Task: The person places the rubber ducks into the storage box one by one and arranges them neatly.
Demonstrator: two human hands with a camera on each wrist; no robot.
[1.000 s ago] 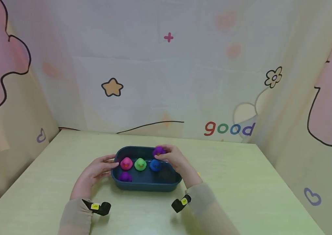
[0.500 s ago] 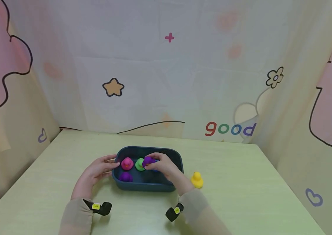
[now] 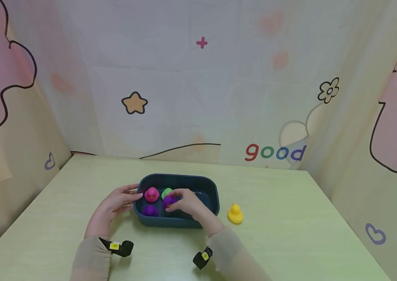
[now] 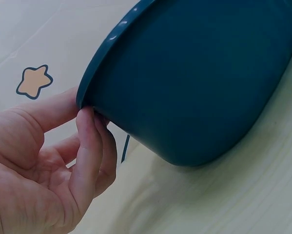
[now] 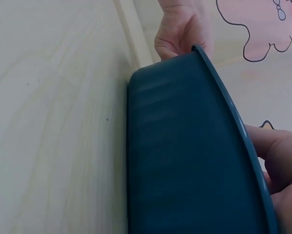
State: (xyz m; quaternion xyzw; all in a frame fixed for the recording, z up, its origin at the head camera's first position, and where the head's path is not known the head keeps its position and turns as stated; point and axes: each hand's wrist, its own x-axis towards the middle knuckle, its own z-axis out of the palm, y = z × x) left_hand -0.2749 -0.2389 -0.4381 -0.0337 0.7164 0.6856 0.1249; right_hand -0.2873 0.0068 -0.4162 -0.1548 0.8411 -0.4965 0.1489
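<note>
A dark blue plastic tub (image 3: 170, 223) stands on the table. My left hand (image 3: 116, 201) grips its left end by the rim; the left wrist view shows the fingers (image 4: 89, 146) bent at the edge of the tub (image 4: 184, 87). Inside the tub, my right hand (image 3: 191, 205) pinches a purple rubber duck (image 3: 168, 202) low over the middle. A pink duck (image 3: 152, 194) and a second purple duck (image 3: 150, 210) sit near the left end. The held duck and the fingers partly cover a green duck (image 3: 166, 192) and almost hide a blue one. In the right wrist view the tub wall (image 5: 184, 146) conceals the ducks.
A yellow rubber duck (image 3: 235, 214) sits on the pale wooden table (image 3: 289, 226), just right of the tub. Printed cloth (image 3: 170, 78) hangs behind the table and along both sides.
My right hand has carried the purple duck from the tub's back right edge leftward and down into its middle. The yellow duck has come into full view. My left hand keeps its place.
</note>
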